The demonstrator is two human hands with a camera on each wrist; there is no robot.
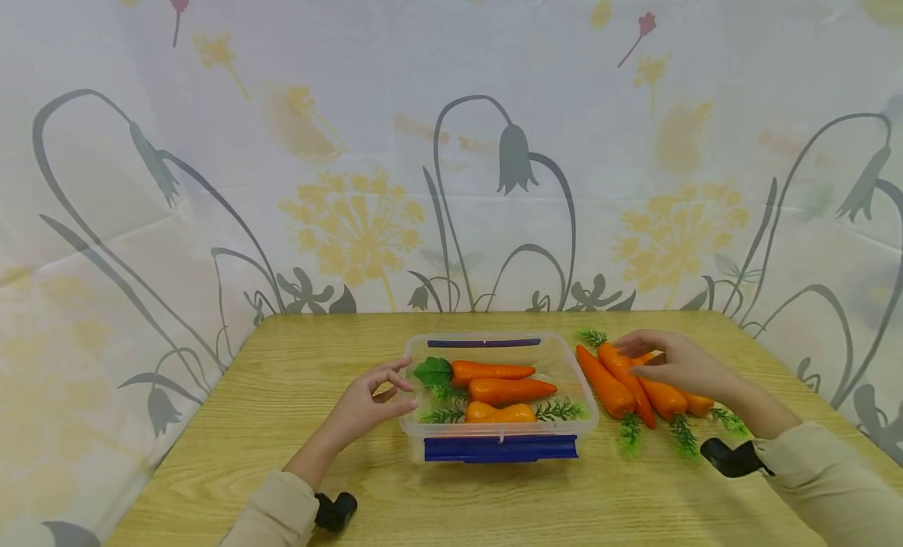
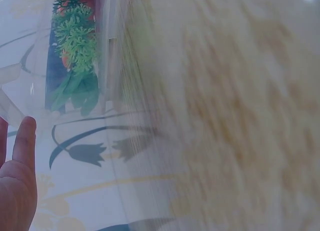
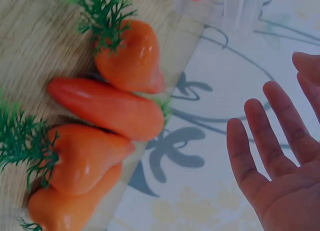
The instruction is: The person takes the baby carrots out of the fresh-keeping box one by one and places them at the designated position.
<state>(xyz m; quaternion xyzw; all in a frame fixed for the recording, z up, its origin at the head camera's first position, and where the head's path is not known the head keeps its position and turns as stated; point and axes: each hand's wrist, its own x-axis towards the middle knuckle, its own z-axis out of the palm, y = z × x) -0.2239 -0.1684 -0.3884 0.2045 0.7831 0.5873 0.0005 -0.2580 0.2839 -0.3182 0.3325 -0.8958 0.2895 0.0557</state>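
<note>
A clear plastic container with blue latches stands mid-table, holding several orange carrots with green tops. Beside its left wall is my left hand, fingers loosely bent and nothing held; in the left wrist view its fingers show at the container's side. To the right of the container lies a pile of carrots, some with leafy tops toward me. Over the far part of this pile hovers my right hand. The right wrist view shows that hand's fingers spread, apart from the carrots.
The wooden table reaches back to a hanging cloth printed with flowers. Dark wrist mounts sit at both sleeves.
</note>
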